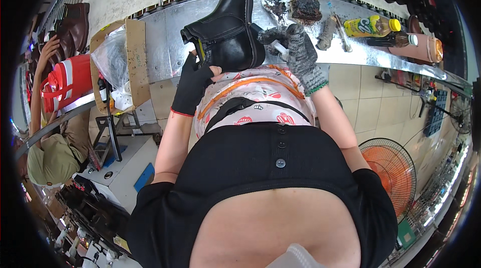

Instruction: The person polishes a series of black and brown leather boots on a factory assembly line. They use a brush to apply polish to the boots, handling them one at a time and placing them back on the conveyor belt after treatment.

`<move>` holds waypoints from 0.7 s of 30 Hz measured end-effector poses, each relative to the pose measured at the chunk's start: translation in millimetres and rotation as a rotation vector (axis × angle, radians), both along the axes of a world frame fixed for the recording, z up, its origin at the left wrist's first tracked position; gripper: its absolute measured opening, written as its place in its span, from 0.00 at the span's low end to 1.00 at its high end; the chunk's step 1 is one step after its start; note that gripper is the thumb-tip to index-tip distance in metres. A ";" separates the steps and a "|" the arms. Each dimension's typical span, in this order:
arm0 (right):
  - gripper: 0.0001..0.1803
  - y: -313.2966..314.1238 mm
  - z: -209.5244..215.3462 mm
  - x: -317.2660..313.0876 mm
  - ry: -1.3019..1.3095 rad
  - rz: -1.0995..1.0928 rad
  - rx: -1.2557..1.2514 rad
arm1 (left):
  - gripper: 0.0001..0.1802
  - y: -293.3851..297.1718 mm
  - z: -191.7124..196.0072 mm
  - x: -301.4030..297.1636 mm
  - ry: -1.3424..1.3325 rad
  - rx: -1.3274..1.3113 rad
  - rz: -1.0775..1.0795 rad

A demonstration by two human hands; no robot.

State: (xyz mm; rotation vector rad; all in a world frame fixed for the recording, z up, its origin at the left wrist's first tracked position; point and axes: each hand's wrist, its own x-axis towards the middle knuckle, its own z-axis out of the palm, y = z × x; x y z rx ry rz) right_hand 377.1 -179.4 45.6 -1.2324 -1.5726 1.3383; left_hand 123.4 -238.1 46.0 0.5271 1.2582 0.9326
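Black-gloved left hand (194, 80) grips a black leather boot (233, 37), presumably steadying it, while grey-gloved right hand (300, 57) clasps a small white tool (280, 48).

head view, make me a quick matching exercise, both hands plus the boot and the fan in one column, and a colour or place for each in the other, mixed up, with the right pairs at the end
Column one
1. left hand
2. right hand
3. boot
4. fan

Column two
A. orange, at the right of the view
B. grey-gloved, green at the cuff
C. black and shiny, between the two hands
D. black-gloved, red at the cuff

Right pairs: 1-D, 2-B, 3-C, 4-A
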 end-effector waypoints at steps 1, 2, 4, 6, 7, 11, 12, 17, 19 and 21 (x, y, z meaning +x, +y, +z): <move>0.09 -0.4 -1.1 4.4 -0.062 0.022 0.025 | 0.39 -1.0 3.5 4.7 -0.003 0.001 0.007; 0.08 -0.4 -0.5 7.9 -0.122 0.044 0.050 | 0.39 -1.9 6.0 7.7 -0.005 0.003 0.015; 0.09 2.8 -20.2 16.4 -0.143 0.019 0.129 | 0.39 -1.4 8.4 9.7 0.017 0.001 -0.025; 0.10 2.8 -28.0 27.9 -0.160 0.051 0.059 | 0.39 -1.3 8.7 10.7 0.037 0.002 -0.053; 0.11 2.8 -29.2 32.3 -0.170 0.067 0.024 | 0.38 -0.6 8.3 11.0 0.045 0.003 -0.063; 0.09 -2.3 -17.6 36.0 -0.151 0.098 0.009 | 0.39 3.6 12.9 16.6 0.126 0.006 -0.103; 0.09 -3.0 -13.1 35.3 -0.064 0.111 -0.048 | 0.39 3.1 12.6 18.1 0.119 0.016 -0.095; 0.26 -23.3 38.4 32.6 -0.383 0.174 0.072 | 0.36 2.0 16.3 27.8 0.089 0.033 -0.068; 0.21 -28.9 31.4 36.7 -0.339 0.201 -0.007 | 0.31 3.0 23.5 34.6 0.037 0.021 -0.013; 0.12 -38.9 40.5 39.7 -0.473 0.218 0.081 | 0.27 3.5 24.6 38.7 -0.023 0.010 0.036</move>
